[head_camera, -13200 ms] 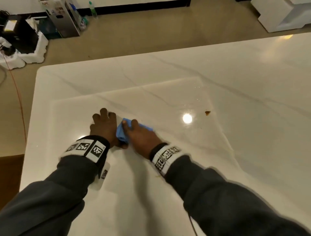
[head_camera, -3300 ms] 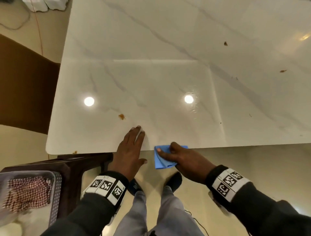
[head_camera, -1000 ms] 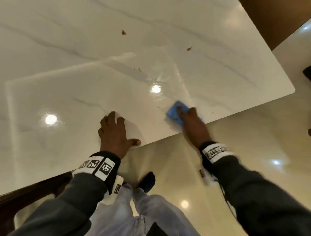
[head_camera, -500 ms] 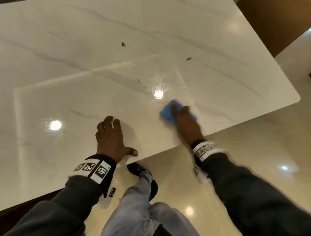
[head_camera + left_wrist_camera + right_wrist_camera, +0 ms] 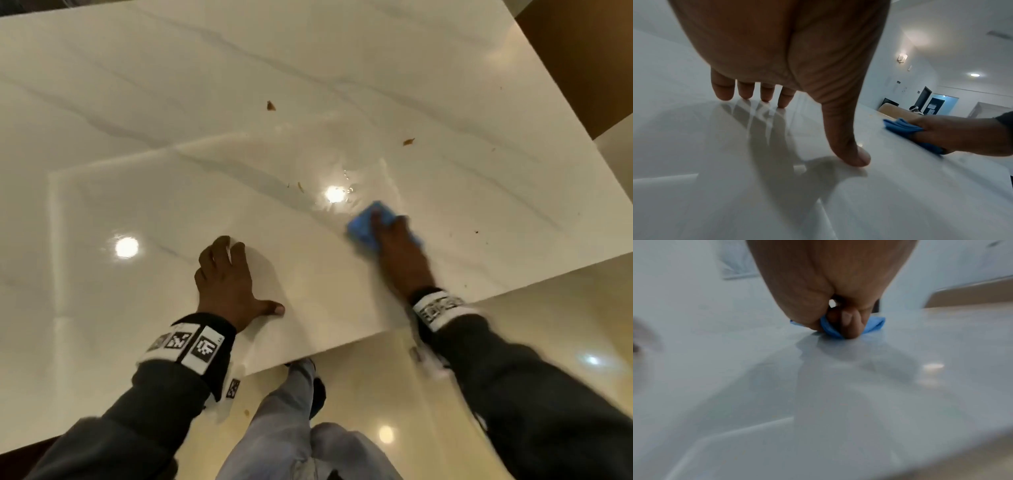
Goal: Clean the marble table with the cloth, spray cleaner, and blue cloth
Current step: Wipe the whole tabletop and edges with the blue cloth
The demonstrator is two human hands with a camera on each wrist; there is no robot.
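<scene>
The white marble table fills the head view. My right hand grips a folded blue cloth and presses it on the tabletop near the front edge, beside a wet glossy patch. In the right wrist view the thumb curls over the blue cloth. In the left wrist view the blue cloth shows at the right under that hand. My left hand rests on the table with spread fingertips and thumb, holding nothing. No spray cleaner is in view.
Small brown crumbs lie on the marble beyond the cloth, with another crumb to the right and specks near the right edge. The table's front edge runs above my legs and the tiled floor.
My right hand has slid the blue cloth farther onto the table, away from the front edge. The left hand stays planted in about the same spot.
</scene>
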